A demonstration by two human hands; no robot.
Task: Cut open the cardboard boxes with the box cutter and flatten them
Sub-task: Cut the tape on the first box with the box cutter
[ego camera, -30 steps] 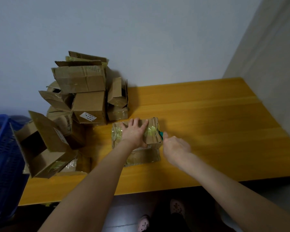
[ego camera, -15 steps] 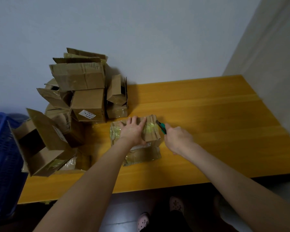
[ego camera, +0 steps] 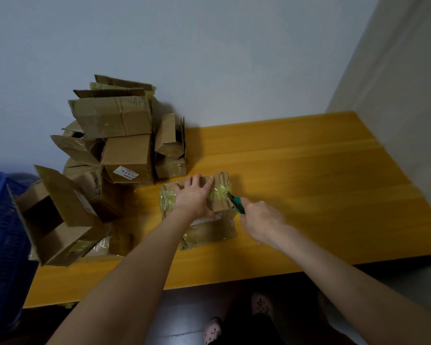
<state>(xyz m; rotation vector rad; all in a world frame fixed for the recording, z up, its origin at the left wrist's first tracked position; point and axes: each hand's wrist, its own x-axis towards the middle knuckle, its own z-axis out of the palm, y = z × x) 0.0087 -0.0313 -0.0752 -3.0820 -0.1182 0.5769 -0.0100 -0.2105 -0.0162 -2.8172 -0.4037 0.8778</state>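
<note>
While the left hand [ego camera: 193, 197] pins the box [ego camera: 219, 179]: the box cutter [ego camera: 237, 203] has come further out of the fist than a second ago, and its dark tip now sits on the yellowish tape [ego camera: 220, 192] at the box's right edge.
Meaning for the task: the cut on this box looks to be just starting along the taped seam; nothing here is flattened yet.
Left hand: palm down and flat on the box top, fingers straight and spread toward the wall, pressing rather than gripping.
Right hand [ego camera: 261, 220]: curled round the teal handle, knuckles up, just right of the box, blade angled up and left.
Box: centre of the frame, on the yellow table [ego camera: 309, 183], near its front edge.
Waiting boxes [ego camera: 125, 120]: heaped at centre left against the wall, untouched.
Blue basket [ego camera: 0, 232]: at the left edge.
</note>
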